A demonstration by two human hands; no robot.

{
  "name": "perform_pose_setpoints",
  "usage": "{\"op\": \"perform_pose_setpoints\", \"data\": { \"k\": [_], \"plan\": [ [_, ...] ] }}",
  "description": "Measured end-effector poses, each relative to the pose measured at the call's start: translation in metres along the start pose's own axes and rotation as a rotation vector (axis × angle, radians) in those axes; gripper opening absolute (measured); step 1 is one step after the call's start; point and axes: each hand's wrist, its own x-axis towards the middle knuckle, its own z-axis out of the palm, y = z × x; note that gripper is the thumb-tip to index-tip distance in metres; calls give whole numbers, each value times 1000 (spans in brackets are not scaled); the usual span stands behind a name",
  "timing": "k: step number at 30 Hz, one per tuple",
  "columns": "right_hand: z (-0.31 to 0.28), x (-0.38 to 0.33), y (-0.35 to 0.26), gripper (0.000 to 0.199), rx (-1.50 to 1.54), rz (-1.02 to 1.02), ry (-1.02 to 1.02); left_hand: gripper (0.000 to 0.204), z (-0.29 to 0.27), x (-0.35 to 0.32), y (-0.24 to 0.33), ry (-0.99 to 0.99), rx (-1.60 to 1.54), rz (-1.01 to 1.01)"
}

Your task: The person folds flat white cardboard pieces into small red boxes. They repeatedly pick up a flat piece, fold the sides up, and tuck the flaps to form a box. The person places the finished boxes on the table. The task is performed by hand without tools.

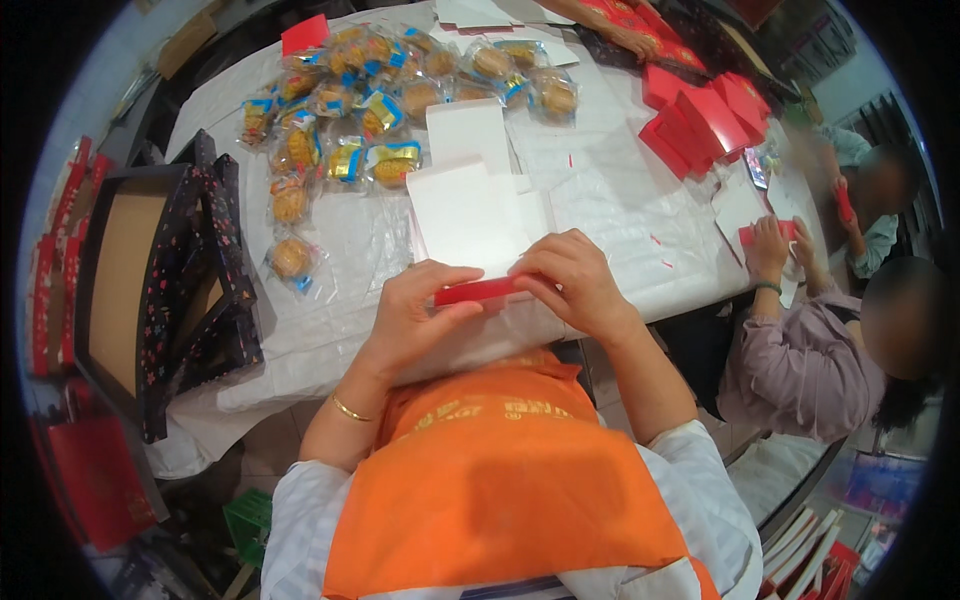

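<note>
Both my hands are on a cardboard box blank, white inside with a red outer edge (pixel 478 291), at the table's near edge. My left hand (pixel 425 300) pinches the left end of the red strip between thumb and fingers. At its right end, my right hand (pixel 570 280) has fingers bent over the strip. The blank's white panels (pixel 465 215) spread away from me over the table, with another white panel (pixel 468 130) beyond. Just left of the blank lie several round mooncakes (pixel 292 258) in clear wrappers with blue and gold packaging.
A white sheet covers the table (pixel 590 180). Dark floral boxes (pixel 130 290) stand at the left edge. Red boxes (pixel 705 125) are heaped at the far right. A co-worker's hands (pixel 768 245) hold a red piece at the right; another person's hand (pixel 630 40) reaches in at the far side.
</note>
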Motion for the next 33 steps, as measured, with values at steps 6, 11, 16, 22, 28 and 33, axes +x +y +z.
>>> {"op": "perform_pose_setpoints", "data": {
  "k": [6, 11, 16, 22, 28, 33],
  "plan": [
    [1, -11, -8, 58, -173, 169, 487, 17, 19, -1, 2, 94, -7, -5],
    [27, -52, -13, 80, 937, 910, 774, 15, 86, 7, 5, 123, 67, 113],
    [38, -77, 14, 62, 928, 1038, 583, 28, 128, 8, 6, -336, 114, 208],
    [24, -98, 80, 53, 960, 1092, 465, 41, 49, 7, -37, 302, 383, 359],
    [2, -102, 102, 58, 1130, 1094, 331, 78, -56, -19, -90, 280, 439, -19],
    [1, -106, 130, 62, 1288, 1050, 122, 69, -52, -23, -69, 79, 45, -11]
  ]
}}
